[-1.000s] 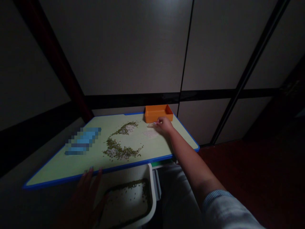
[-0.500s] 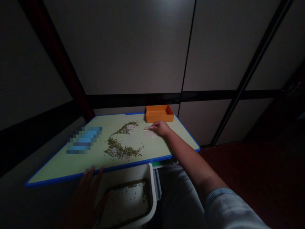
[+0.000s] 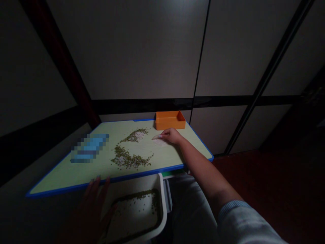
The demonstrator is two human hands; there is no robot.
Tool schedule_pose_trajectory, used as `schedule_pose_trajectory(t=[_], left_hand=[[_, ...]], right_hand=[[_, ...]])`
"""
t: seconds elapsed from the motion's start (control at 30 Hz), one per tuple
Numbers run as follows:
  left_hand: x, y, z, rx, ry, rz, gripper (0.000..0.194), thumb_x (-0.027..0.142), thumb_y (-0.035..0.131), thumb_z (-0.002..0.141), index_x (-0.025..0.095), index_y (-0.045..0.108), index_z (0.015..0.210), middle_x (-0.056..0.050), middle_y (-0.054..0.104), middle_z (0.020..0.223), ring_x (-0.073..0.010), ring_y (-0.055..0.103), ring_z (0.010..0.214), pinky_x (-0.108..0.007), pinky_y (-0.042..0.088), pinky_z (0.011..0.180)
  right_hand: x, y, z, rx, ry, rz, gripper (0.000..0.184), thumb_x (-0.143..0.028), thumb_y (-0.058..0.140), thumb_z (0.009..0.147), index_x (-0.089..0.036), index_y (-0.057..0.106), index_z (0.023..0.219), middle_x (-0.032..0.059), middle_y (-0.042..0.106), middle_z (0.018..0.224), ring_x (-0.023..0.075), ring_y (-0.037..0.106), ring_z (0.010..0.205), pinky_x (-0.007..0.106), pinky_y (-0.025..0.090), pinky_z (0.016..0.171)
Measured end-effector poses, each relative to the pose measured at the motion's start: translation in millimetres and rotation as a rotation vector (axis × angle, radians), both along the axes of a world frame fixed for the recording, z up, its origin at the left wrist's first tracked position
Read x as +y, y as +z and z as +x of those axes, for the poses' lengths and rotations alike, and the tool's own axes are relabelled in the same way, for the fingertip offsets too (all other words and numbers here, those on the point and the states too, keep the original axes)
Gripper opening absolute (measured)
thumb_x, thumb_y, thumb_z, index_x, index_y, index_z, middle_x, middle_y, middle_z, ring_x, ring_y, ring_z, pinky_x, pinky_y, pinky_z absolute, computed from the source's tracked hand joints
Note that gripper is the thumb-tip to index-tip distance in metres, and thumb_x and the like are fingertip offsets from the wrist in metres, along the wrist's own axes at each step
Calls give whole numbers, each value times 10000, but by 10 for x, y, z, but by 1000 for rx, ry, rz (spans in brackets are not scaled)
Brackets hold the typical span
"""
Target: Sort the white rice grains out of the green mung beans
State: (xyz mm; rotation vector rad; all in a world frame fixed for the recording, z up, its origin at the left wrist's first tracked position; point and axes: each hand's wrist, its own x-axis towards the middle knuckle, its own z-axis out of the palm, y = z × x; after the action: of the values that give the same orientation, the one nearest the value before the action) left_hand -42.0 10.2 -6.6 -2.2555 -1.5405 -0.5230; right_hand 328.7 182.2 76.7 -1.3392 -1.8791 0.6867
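Note:
My right hand [image 3: 170, 135] rests on the pale green tabletop [image 3: 76, 173] just in front of an orange box [image 3: 169, 120], fingers pressed together and pointing left over a small patch of white grains [image 3: 160, 142]. A curved scatter of green beans mixed with white grains [image 3: 129, 152] lies to its left. My left hand [image 3: 95, 200] lies below the table's blue front edge, fingers stretched out along the left rim of a white tray [image 3: 157, 183] that holds green beans and white grains.
A blurred blue object [image 3: 88, 147] lies on the left part of the table. Grey wall panels with dark strips stand right behind the table. A dark reddish floor lies to the right. My pale trousers show under the table.
My right hand slid a little leftward from the orange box across the white grains. The left hand stayed on the tray.

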Motion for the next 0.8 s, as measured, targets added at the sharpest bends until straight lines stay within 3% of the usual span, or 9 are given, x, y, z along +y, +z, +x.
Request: schedule_pose_trajectory(t=[0.27, 0.47, 0.67, 0.8], left_hand=[[-13, 15, -2, 21, -8, -16, 741, 587, 330, 801, 219, 175, 1425, -137, 182, 1537, -290, 199, 1404, -496, 375, 1049], [-20, -5, -2, 45, -13, 14, 756, 584, 354, 797, 193, 189, 1423, -156, 170, 1536, -304, 176, 1408, -504, 356, 1061], [-10, -15, -17, 40, -28, 44, 733, 592, 308, 806, 197, 215, 1417, -155, 237, 1516, -302, 243, 1386, -506, 401, 1019], [-2, -11, -12, 57, -29, 62, 740, 583, 330, 802, 199, 200, 1420, -152, 228, 1519, -311, 255, 1380, -508, 413, 1008]], right_hand=[[-17, 12, 25, 25, 45, -33, 455, -547, 614, 718, -105, 696, 790, -23, 500, 545, 64, 362, 479, 207, 242, 460], [13, -10, 43, -27, 32, 27, 398, -487, 581, 774, -110, 700, 816, -6, 543, 574, 80, 415, 495, 213, 269, 477], [-17, 100, 87, -145, -155, 152, 336, -388, 494, 868, -127, 702, 820, 34, 646, 735, 103, 525, 626, 205, 333, 558], [-93, 221, 159, -347, -372, 107, 367, -427, 472, 882, -147, 707, 854, 74, 667, 768, 136, 549, 667, 227, 343, 578]])
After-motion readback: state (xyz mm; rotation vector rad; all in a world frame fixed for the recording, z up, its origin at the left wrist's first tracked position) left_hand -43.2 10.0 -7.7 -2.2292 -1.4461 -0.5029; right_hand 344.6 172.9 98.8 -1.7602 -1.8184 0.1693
